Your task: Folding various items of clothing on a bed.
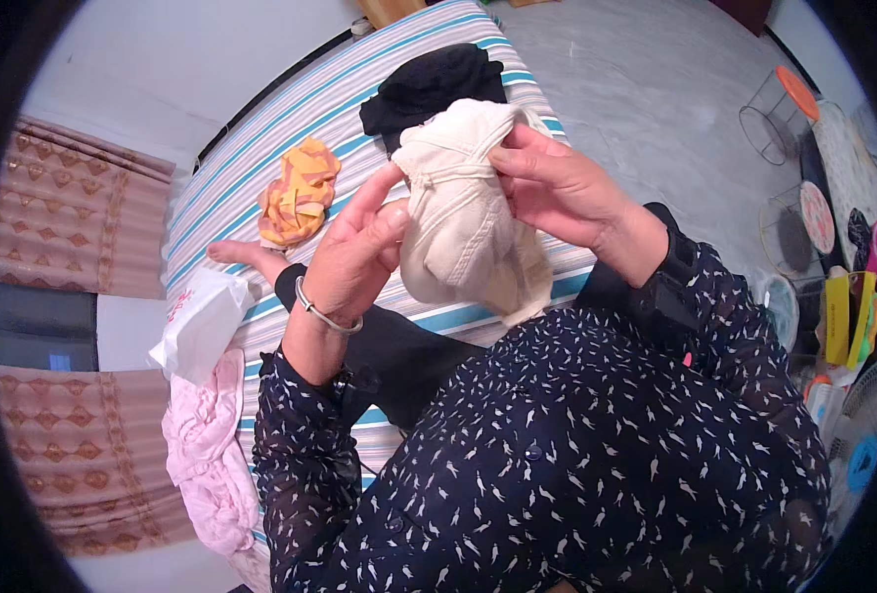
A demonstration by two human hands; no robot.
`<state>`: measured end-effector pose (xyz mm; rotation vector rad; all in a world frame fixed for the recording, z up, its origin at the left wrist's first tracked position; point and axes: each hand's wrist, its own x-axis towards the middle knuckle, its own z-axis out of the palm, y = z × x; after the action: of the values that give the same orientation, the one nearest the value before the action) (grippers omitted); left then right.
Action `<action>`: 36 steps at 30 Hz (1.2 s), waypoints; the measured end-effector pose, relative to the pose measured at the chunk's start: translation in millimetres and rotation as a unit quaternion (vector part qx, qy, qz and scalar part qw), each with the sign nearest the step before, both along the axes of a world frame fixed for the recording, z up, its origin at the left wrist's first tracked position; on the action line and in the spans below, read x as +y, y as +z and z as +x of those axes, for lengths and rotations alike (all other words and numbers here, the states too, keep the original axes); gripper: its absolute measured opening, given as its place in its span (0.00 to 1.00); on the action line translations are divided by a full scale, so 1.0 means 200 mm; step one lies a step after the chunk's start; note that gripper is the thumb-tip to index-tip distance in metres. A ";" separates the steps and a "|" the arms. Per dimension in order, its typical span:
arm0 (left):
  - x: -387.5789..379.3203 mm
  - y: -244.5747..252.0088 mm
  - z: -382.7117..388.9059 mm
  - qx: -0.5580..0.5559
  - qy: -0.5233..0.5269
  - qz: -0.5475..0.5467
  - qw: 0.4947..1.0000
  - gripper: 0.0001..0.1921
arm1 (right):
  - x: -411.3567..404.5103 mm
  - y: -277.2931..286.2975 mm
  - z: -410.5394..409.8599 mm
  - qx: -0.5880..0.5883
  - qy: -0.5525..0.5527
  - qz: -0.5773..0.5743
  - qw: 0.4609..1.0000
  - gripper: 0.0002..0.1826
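Observation:
A cream-coloured cloth garment (pixel 457 222), which looks like a bra with stitched seams, hangs between both hands above the bed. My left hand (pixel 361 252), a bangle at its wrist, pinches the garment's left edge. At the upper right edge, my right hand (pixel 557 181) grips a fold of it between thumb and fingers. Behind the garment lies a black folded cloth (pixel 438 81) on the striped bedsheet (pixel 438 320). A crumpled yellow and brown cloth (pixel 301 191) rests to the left of the hands.
A white plastic bag (pixel 205 322) and pink clothing (pixel 212 459) lie along the bed's left side. My bare foot (pixel 234 252) is near the yellow cloth. Wire-frame stools (pixel 798 93) and a fan (pixel 865 452) stand on the right, beyond the bed's edge.

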<state>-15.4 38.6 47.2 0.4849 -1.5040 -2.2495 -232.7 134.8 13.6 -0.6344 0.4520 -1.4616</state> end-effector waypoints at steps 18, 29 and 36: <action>0.09 -0.02 -0.09 0.005 0.025 0.066 0.998 0.32 | 0.02 -0.02 -0.05 0.246 0.019 0.048 0.968 0.21; 0.12 -0.09 -0.17 -0.077 0.064 -0.065 0.993 0.27 | 0.04 -0.12 0.03 0.364 -0.111 -0.081 0.921 0.28; 0.03 -0.12 -0.14 -0.195 0.041 -0.379 0.904 0.15 | 0.03 -0.23 0.02 0.495 -0.096 -0.103 0.858 0.18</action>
<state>-42.4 44.0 22.4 0.7413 -2.3294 -1.3655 -228.3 141.8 -32.8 -1.5613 1.1871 -1.2803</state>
